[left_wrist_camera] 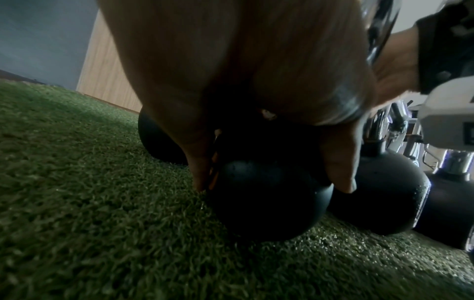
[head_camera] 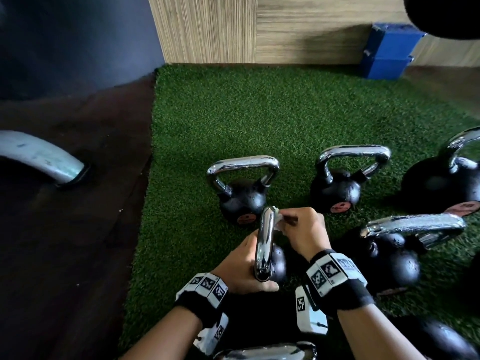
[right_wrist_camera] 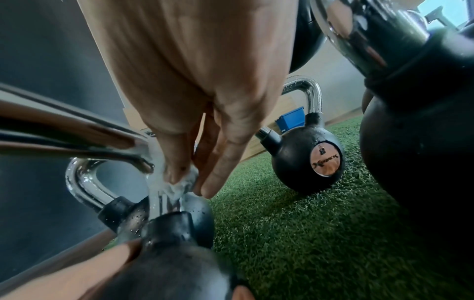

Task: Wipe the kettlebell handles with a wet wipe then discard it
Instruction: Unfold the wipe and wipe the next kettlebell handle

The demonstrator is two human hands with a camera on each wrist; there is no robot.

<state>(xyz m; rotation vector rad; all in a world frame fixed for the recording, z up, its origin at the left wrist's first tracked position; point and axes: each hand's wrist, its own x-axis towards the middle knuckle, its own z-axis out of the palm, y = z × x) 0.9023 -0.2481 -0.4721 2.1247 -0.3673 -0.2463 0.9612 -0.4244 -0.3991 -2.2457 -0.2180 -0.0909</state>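
A small black kettlebell [head_camera: 276, 263] with a chrome handle [head_camera: 265, 240] stands on the green turf [head_camera: 259, 113] right in front of me. My left hand [head_camera: 241, 271] grips it low down, with fingers and thumb [left_wrist_camera: 338, 172] round the black ball [left_wrist_camera: 266, 203]. My right hand [head_camera: 304, 229] pinches a white wet wipe [head_camera: 279, 220] against the far end of the handle. In the right wrist view the fingertips [right_wrist_camera: 177, 174] press the crumpled wipe [right_wrist_camera: 177, 187] onto the chrome bar [right_wrist_camera: 153, 160] where it bends down to the ball.
Several more chrome-handled kettlebells stand on the turf: one just behind [head_camera: 241, 196], one to its right [head_camera: 340, 185], a bigger one at far right [head_camera: 452, 183] and one near my right wrist [head_camera: 397, 250]. Blue boxes [head_camera: 387, 55] sit by the wooden wall. A grey curved metal part [head_camera: 44, 157] lies on the dark floor at left.
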